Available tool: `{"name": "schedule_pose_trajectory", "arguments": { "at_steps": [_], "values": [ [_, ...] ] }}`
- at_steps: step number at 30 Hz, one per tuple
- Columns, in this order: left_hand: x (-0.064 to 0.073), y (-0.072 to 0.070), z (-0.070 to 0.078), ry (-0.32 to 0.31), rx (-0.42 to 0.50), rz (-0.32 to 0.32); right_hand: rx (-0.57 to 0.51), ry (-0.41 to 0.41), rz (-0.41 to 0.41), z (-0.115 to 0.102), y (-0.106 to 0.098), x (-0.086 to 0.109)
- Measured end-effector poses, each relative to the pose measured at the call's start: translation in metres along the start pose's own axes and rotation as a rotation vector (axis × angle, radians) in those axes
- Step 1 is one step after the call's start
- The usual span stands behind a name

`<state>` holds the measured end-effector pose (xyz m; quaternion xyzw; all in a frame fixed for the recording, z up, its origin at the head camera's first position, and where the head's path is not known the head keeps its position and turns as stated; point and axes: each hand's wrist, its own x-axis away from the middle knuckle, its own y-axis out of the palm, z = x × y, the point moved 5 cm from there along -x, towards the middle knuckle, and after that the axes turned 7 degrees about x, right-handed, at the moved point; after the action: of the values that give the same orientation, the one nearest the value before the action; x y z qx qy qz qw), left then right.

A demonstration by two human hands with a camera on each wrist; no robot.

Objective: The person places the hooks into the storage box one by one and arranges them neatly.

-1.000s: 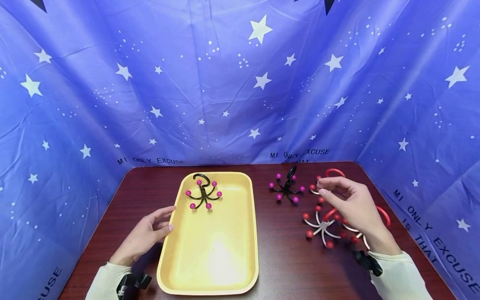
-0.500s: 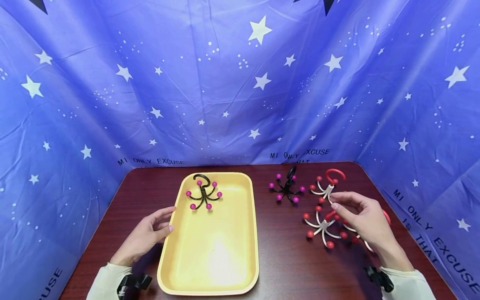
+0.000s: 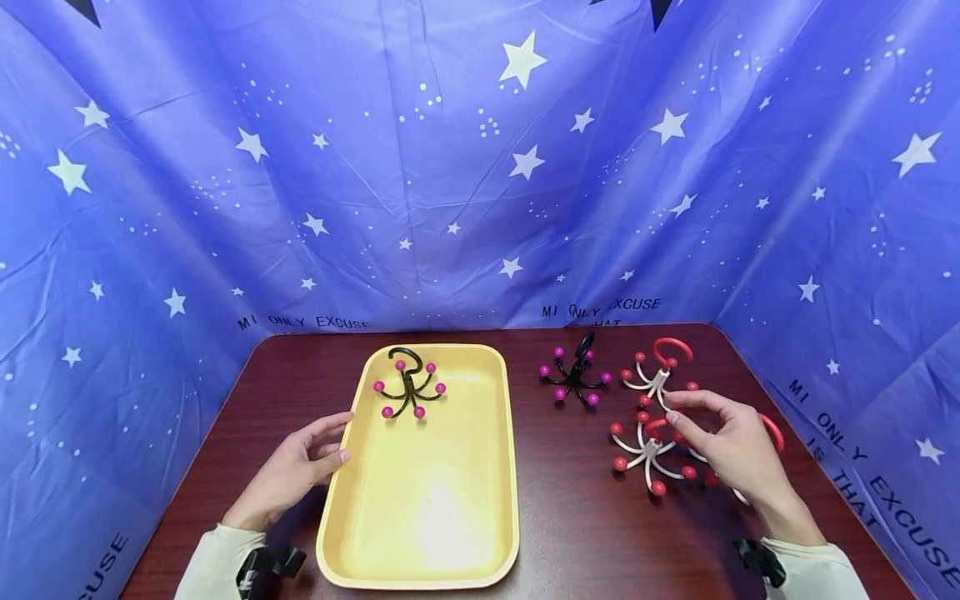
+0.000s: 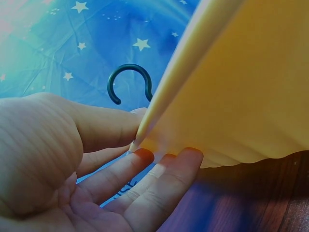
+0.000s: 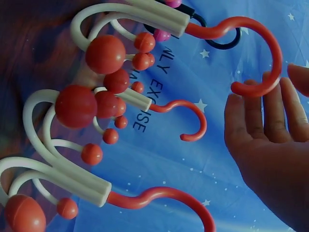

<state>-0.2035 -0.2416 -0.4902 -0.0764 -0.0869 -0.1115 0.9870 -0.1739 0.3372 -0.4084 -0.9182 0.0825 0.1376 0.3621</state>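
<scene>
My left hand (image 3: 288, 471) holds the left rim of a yellow tray (image 3: 512, 492); in the left wrist view its thumb lies over the edge and its fingers against the outside. A black hook hanger (image 3: 408, 387) with pink ball tips sits at the tray's far end. On the right, my right hand (image 3: 731, 442) is at a white hook hanger (image 3: 650, 451) with red balls. In the right wrist view, straight fingers touch or nearly touch its red hook (image 5: 275, 46), the thumb standing apart. Another white hanger (image 5: 72, 176) is partly hidden under that hand in the head view.
A third white-and-red hanger (image 3: 657, 381) lies behind, close to the front ones. Left of it stands a second black hanger (image 3: 575, 377) with pink balls. Dark reddish table (image 3: 558, 508) surrounds the tray. Blue star-printed cloth (image 3: 450, 167) encloses the back and sides.
My right hand has drawn back toward me and slightly right, from the rear white hanger to the front left one. That front hanger has shifted slightly. My left hand stays on the tray.
</scene>
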Motion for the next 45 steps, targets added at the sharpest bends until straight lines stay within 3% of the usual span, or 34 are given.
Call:
{"name": "schedule_pose_trajectory", "arguments": {
  "at_steps": [17, 27, 38, 45],
  "values": [
    [0.0014, 0.001, 0.0027, 0.013, 0.026, -0.02, 0.165, 0.014, -0.005, 0.0085, 0.0005, 0.004],
    [0.0016, 0.0009, 0.0024, -0.001, 0.024, -0.005, 0.147, 0.022, -0.064, 0.0064, 0.0042, 0.0031],
    [0.0008, 0.0014, 0.0026, 0.017, 0.04, -0.019, 0.17, 0.036, -0.039, 0.0062, 0.0031, -0.001],
    [0.0012, 0.0015, 0.004, 0.018, 0.039, -0.026, 0.108, 0.066, -0.063, 0.0042, 0.0022, -0.002]
  ]
}}
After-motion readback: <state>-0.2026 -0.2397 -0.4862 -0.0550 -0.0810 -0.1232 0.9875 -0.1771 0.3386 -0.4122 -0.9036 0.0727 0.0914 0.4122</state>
